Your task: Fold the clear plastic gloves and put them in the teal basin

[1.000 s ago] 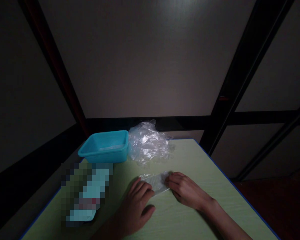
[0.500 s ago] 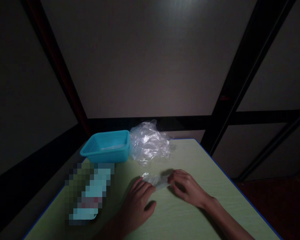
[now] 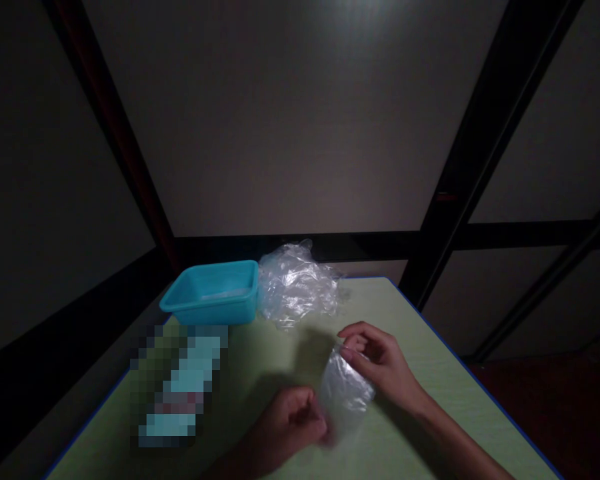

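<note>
A small clear plastic bag (image 3: 347, 390) hangs between my two hands, just above the table. My right hand (image 3: 375, 363) pinches its upper edge between thumb and fingers. At the bag's lower left side, my left hand (image 3: 293, 427) is closed with the fingers curled in, its fingertips on the bag's edge and slightly blurred by motion. Beyond the hands, a crumpled heap of clear plastic bags (image 3: 300, 283) lies at the far side of the table, touching or close to a blue plastic basin (image 3: 215, 313).
The light green table (image 3: 405, 333) has a blue edge. A pixelated light blue item (image 3: 190, 373) lies on its left part, too obscured to name. Wall panels (image 3: 290, 133) with dark frames stand close behind the table.
The small plastic bag has been lifted off the table and now hangs upright. My left hand has moved down toward me and curled its fingers; my right hand has turned with the bag pinched.
</note>
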{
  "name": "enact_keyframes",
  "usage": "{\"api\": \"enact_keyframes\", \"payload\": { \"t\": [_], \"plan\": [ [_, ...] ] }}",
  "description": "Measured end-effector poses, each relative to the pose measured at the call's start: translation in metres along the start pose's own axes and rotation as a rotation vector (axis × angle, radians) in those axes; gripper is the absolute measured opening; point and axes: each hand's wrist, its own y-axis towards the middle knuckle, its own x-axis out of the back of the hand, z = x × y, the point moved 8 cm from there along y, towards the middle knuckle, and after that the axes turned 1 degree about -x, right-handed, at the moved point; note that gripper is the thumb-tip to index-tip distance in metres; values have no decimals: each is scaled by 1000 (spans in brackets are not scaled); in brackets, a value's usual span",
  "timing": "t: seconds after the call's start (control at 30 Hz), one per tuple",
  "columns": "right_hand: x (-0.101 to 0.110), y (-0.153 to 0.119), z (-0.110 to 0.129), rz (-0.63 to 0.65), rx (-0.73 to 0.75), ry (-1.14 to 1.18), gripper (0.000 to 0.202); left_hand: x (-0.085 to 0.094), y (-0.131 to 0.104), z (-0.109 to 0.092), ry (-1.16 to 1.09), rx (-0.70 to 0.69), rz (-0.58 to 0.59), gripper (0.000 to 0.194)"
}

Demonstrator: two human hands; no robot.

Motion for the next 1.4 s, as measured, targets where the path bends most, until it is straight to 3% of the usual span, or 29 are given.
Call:
{"api": "enact_keyframes", "payload": {
  "t": [0.07, 0.13, 0.23, 0.37, 0.6, 0.7, 0.87, 1.1, 1.23, 1.4],
  "plan": [
    [-7, 3, -12, 26, -107, 141, 32, -18, -5, 3, -231, 98, 171, 36],
    [-15, 5, -26, 69, -206, 227, 38, -21, -6, 7, -362, 171, 169, 52],
    [-25, 6, -44, 111, -302, 283, 41, -9, 0, 17, -446, 223, -31, 58],
    [-33, 7, -57, 122, -344, 298, 41, 8, 7, 27, -389, 251, -245, 56],
    [-31, 0, -67, -27, -478, 477, 49, 23, 6, 23, -246, 256, -417, 43],
    [-33, -9, -71, -18, -561, 516, 57, 32, 5, 20, -259, 230, -489, 41],
    [-34, -12, -70, 16, -452, 439, 76, 45, 1, 25, -316, 246, -625, 39],
    [-29, -10, -68, -114, -396, 319, 71, 47, 1, 20, -378, 238, -638, 28],
    [-27, -9, -69, -152, -395, 327, 66, 50, 2, 17, -337, 182, -619, 36],
    [-24, -9, -70, -175, -372, 348, 59, 63, -1, 9, -260, 34, -729, 55]
  ]
}}
